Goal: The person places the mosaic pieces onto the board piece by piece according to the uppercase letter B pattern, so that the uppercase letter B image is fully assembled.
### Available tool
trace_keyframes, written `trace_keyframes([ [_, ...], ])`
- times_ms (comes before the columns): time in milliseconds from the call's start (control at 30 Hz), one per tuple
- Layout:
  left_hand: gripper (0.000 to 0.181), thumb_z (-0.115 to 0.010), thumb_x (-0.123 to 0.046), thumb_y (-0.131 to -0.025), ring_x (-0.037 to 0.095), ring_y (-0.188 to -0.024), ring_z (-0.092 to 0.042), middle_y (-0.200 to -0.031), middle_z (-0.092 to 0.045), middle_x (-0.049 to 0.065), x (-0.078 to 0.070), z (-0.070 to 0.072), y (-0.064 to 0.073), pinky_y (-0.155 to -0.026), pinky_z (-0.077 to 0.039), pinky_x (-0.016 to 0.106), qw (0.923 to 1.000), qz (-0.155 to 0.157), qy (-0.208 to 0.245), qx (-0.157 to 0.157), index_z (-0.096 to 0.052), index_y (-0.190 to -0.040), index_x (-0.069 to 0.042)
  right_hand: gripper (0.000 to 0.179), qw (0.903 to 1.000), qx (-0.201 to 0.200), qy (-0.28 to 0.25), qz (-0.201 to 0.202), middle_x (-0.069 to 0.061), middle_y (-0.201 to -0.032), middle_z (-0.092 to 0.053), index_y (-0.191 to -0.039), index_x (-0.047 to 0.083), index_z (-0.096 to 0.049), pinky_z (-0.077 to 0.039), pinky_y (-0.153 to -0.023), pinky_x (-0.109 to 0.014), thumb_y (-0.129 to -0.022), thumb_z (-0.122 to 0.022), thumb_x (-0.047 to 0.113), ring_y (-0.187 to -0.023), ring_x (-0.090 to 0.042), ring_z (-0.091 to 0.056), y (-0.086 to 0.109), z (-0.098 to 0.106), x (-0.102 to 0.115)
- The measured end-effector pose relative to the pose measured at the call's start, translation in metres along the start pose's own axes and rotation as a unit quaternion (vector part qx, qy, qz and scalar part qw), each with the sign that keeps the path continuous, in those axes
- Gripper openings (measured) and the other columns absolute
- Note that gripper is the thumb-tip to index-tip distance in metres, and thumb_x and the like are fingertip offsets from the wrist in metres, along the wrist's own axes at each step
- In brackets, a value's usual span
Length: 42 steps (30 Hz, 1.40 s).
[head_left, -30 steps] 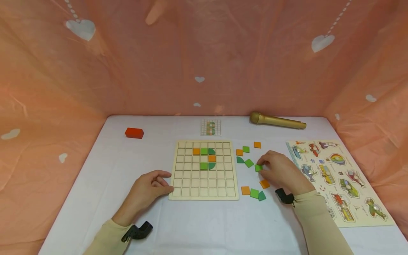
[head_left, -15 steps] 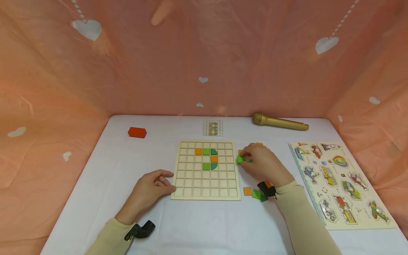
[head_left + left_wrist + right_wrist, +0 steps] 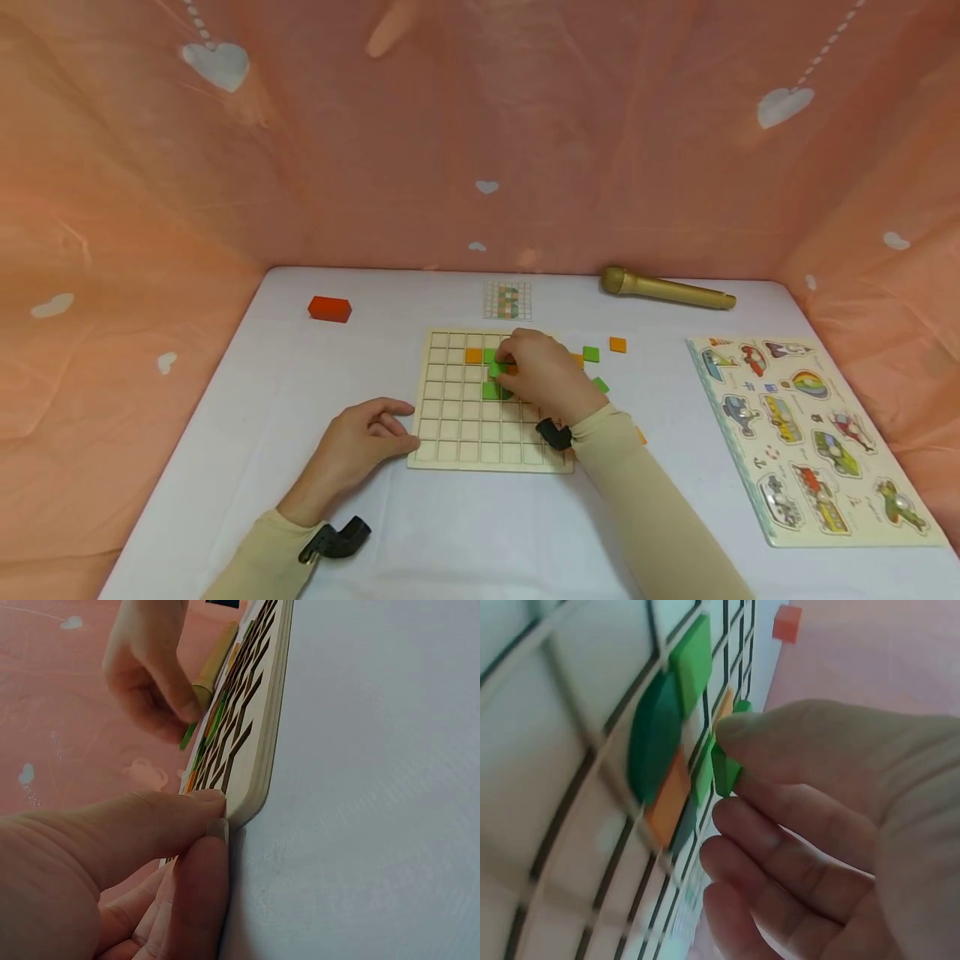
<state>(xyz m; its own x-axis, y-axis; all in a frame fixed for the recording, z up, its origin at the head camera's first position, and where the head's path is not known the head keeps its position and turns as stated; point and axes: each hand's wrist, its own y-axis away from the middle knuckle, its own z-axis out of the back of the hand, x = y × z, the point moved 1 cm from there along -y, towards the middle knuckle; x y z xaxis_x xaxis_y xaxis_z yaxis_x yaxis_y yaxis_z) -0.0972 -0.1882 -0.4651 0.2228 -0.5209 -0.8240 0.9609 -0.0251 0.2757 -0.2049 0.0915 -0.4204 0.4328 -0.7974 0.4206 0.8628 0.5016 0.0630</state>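
Observation:
A pale wooden grid board (image 3: 450, 433) lies on the white table. At its near left corner, my left hand (image 3: 356, 442) holds the edge with thumb and finger, close up in the left wrist view. My right hand (image 3: 543, 375) is over the board and pinches a green square tile (image 3: 726, 774) between thumb and finger. That tile is tilted and hangs just off the grid among laid tiles. These include an orange tile (image 3: 474, 356), a green tile (image 3: 491, 390) and a dark green rounded tile (image 3: 656, 735). My right hand hides part of the pattern in the head view.
Loose tiles, among them an orange square (image 3: 618, 344), lie right of the board, partly behind my right arm. A small pattern card (image 3: 507, 300), red block (image 3: 330, 309) and gold microphone (image 3: 667, 288) are at the back. A picture puzzle (image 3: 817, 442) lies right.
My right hand has carried the green tile leftward from the loose tiles to over the board. The left hand keeps its place at the board's edge. The head view has shifted slightly.

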Motion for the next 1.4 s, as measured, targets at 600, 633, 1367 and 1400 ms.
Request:
trace_keyframes([
  [600, 0.048, -0.093, -0.023, -0.085, 0.013, -0.078, -0.069, -0.092, -0.075, 0.001, -0.004, -0.002, 0.001, -0.079, -0.050, 0.027, 1.0000, 0.003, 0.009, 0.002, -0.074, -0.128, -0.012, 0.019, 0.9991, 0.003, 0.032, 0.029, 0.000, -0.106, -0.071, -0.114, 0.012, -0.082, -0.058, -0.087, -0.035, -0.097, -0.081, 0.020, -0.096, -0.017, -0.065, -0.017, -0.018, 0.026],
  [633, 0.048, -0.093, -0.023, -0.085, 0.013, -0.078, -0.069, -0.092, -0.074, 0.001, -0.004, -0.002, 0.001, -0.079, -0.050, 0.027, 0.9999, 0.004, 0.009, 0.002, -0.074, -0.128, -0.012, 0.018, 0.9990, 0.003, 0.034, 0.030, -0.001, -0.106, -0.071, -0.114, 0.012, -0.082, -0.058, -0.087, -0.035, -0.097, -0.081, 0.019, -0.096, -0.017, -0.065, -0.017, -0.019, 0.026],
  [1367, 0.047, -0.092, -0.022, -0.085, 0.014, -0.077, -0.068, -0.091, -0.074, 0.001, -0.004, 0.000, 0.001, -0.079, -0.049, 0.027, 1.0000, 0.008, 0.003, 0.000, -0.075, -0.128, -0.011, 0.017, 0.9979, -0.009, 0.050, 0.039, -0.002, -0.105, -0.071, -0.111, 0.011, -0.082, -0.059, -0.085, -0.035, -0.097, -0.081, 0.019, -0.097, -0.018, -0.065, -0.019, -0.023, 0.028],
  [1400, 0.048, -0.092, -0.022, -0.085, 0.014, -0.077, -0.069, -0.091, -0.075, 0.001, -0.003, 0.000, 0.000, -0.079, -0.049, 0.027, 1.0000, 0.008, 0.004, 0.000, -0.075, -0.128, -0.011, 0.017, 0.9978, -0.010, 0.052, 0.039, -0.002, -0.105, -0.071, -0.111, 0.012, -0.082, -0.059, -0.085, -0.035, -0.097, -0.081, 0.019, -0.097, -0.018, -0.065, -0.019, -0.023, 0.028],
])
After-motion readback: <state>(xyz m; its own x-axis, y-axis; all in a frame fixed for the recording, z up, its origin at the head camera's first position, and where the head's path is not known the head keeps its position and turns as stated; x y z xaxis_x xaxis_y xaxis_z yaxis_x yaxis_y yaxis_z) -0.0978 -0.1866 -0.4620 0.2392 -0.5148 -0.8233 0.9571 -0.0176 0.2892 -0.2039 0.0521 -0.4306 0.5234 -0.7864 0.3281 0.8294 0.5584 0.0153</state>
